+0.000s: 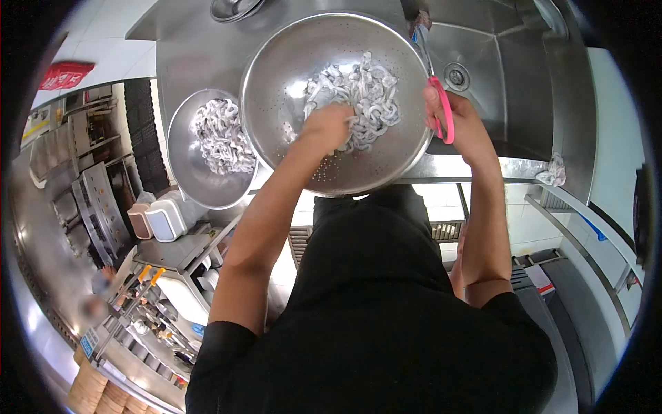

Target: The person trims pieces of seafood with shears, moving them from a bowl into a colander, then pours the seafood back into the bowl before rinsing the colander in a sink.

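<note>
A large perforated steel bowl (276, 76) stands at the counter's front edge, holding a heap of grey-white, tentacle-like pieces (376, 103). My left hand (329, 127) reaches down into this bowl at the left side of the heap; its fingers are curled at the pieces, and what they grip is hidden. Over the bowl's right rim, my right hand (452, 117) is closed round the pink handles of a pair of scissors (443, 103), whose blades point away from me. A smaller steel bowl (185, 165) on the left holds more such pieces (224, 134).
A steel sink (524, 90) with a drain lies to the right, a crumpled cloth (554, 169) at its front corner. Small metal bowls (234, 8) sit at the counter's far edge. Lidded containers (165, 219) and utensils stand at lower left. Another person is partly visible, far left.
</note>
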A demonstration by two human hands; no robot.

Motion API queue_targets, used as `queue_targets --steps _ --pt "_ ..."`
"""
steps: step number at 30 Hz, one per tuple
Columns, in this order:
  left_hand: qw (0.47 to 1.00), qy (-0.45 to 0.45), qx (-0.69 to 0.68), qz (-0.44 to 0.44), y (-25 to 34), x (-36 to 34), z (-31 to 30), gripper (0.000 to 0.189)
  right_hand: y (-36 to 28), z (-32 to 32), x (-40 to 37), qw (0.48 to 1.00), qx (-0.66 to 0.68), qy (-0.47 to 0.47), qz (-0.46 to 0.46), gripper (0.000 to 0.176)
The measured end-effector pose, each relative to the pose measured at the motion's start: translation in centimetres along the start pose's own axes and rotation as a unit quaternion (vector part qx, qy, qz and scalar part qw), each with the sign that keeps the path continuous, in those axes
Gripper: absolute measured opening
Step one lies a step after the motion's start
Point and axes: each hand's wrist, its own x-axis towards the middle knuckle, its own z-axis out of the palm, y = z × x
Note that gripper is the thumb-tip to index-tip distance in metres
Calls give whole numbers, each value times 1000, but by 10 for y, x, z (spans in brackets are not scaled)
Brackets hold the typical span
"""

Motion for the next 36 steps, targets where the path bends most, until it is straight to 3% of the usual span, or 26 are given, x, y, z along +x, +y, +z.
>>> queue_targets --steps 4,9,15,18,24,30,31,36 --pt "989 47 -110 -82 -3 -14 -43 28 1 -4 -5 999 32 27 -24 64" --pt "945 47 -313 -82 -36 -25 -70 29 1 -10 -3 999 36 21 -15 63" --pt "896 40 -431 -96 -20 -54 -117 30 -7 -8 -2 999 31 0 -21 60" --pt "867 49 -474 -147 -15 -65 -130 31 -12 -8 -3 1000 16 -7 -26 59" --pt "770 72 -633 -35 -19 -92 -143 28 -14 -4 -6 1000 11 4 -13 62" --pt "734 159 -657 -61 -23 -129 -162 29 -8 4 -2 1000 7 -3 -7 65" --pt "734 131 -665 -38 -38 -138 -167 29 -8 5 -2 1000 8 2 1 64" --pt "768 290 -563 -99 -80 -182 -179 33 -15 8 -7 1000 -18 -9 -13 62"
